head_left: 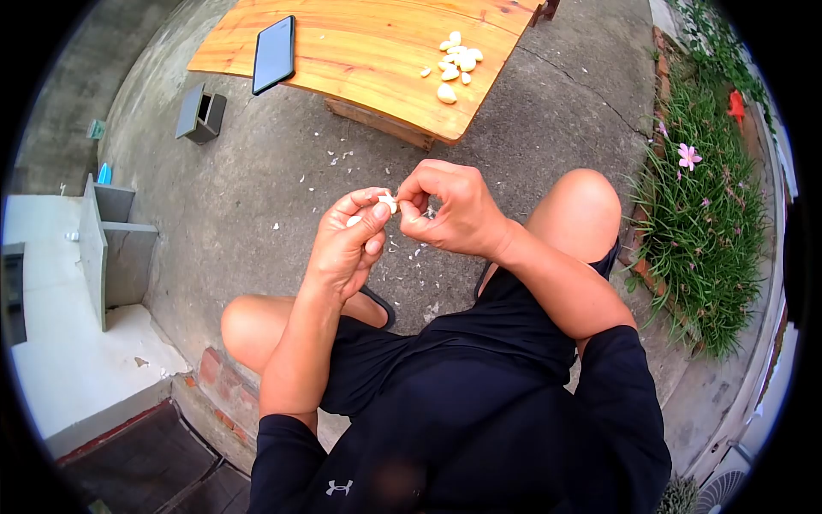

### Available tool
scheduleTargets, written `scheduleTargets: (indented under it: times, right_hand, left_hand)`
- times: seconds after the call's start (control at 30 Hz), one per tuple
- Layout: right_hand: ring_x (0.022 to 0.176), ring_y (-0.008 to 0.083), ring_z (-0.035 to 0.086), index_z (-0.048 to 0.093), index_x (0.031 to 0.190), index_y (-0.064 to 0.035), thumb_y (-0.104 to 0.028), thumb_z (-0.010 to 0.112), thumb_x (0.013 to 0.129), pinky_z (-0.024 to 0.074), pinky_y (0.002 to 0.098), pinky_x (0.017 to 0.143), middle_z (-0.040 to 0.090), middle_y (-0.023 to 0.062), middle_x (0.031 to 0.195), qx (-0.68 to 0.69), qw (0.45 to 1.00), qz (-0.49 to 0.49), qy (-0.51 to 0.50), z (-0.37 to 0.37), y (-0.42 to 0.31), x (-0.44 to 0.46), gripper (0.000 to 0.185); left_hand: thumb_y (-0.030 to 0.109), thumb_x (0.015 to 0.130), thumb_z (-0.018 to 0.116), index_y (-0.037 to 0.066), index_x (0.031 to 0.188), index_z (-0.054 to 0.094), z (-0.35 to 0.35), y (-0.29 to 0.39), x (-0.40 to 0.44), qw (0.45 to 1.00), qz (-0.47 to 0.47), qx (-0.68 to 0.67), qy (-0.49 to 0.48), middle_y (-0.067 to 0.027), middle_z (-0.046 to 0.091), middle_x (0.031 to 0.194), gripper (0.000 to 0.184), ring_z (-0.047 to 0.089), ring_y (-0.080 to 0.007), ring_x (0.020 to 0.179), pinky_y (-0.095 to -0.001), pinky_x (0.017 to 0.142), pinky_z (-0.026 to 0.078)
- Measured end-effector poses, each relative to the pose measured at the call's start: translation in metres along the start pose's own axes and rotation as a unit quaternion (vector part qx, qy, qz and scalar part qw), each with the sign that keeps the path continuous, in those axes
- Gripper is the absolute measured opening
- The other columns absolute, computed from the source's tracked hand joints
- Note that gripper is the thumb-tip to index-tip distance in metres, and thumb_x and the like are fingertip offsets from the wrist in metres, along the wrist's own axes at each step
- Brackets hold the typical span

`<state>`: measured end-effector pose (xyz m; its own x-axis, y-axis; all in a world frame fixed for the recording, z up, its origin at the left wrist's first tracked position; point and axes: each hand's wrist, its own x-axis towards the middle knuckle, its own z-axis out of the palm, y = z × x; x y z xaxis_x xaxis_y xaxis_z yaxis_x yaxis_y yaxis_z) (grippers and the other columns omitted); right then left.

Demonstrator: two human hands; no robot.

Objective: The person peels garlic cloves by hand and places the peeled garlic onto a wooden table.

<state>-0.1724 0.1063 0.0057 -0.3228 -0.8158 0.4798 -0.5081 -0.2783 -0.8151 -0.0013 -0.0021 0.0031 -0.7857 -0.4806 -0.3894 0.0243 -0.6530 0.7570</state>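
My left hand (344,238) is closed around a small white garlic clove (389,204), pinched between thumb and fingertips. A second pale piece (353,221), perhaps another clove, shows against the fingers of that hand. My right hand (452,210) meets the clove from the other side, its thumb and forefinger pinched together at the clove's end. Whether those fingertips grip skin or the clove itself is too small to tell. Both hands are above the concrete ground, in front of the wooden table. On its right end lie several peeled garlic cloves (450,73).
The wooden table (368,51) carries a dark phone (274,55) on its left part. Garlic skin scraps (409,267) litter the concrete between my feet. A grey box (202,115) stands at the left. Grass with pink flowers (702,214) borders the right side.
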Motion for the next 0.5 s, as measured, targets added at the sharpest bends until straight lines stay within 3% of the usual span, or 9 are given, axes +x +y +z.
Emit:
scheduleTargets:
  times: [0.27, 0.37, 0.5]
  right_hand:
    - [0.065, 0.0143, 0.065, 0.067, 0.082, -0.0014, 0.001, 0.072, 0.077, 0.0522, 0.028, 0.059, 0.065, 0.0074, 0.074, 0.011, 1.0, 0.021, 0.016, -0.005, 0.001, 0.004, 0.007]
    - [0.065, 0.0139, 0.064, 0.066, 0.081, -0.0011, 0.0, 0.072, 0.078, 0.0517, 0.0285, 0.059, 0.065, 0.0076, 0.074, 0.005, 1.0, 0.018, 0.022, -0.007, 0.001, 0.006, 0.007]
    - [0.062, 0.0148, 0.063, 0.066, 0.079, -0.0007, -0.002, 0.073, 0.078, 0.0509, 0.0289, 0.057, 0.064, 0.0079, 0.073, -0.014, 0.999, 0.037, 0.005, -0.014, 0.005, 0.005, 0.007]
  left_hand:
    - [0.007, 0.1, 0.063, 0.005, 0.129, 0.063, 0.004, 0.004, -0.001, 1.0, -0.016, 0.017, 0.01, -0.0021, 0.07, 0.102, 0.029, 0.047, -0.0016, 0.053, -0.016, 0.039, 0.032]
    - [0.009, 0.099, 0.066, 0.001, 0.133, 0.059, 0.001, 0.003, 0.001, 1.0, -0.007, -0.001, -0.01, -0.0128, 0.073, 0.112, 0.035, 0.053, -0.0031, 0.054, -0.0144, 0.041, 0.035]
    - [0.008, 0.099, 0.065, 0.002, 0.134, 0.057, 0.002, 0.003, 0.001, 1.0, -0.007, -0.007, 0.001, -0.0139, 0.072, 0.113, 0.036, 0.053, -0.0034, 0.054, -0.0145, 0.041, 0.035]
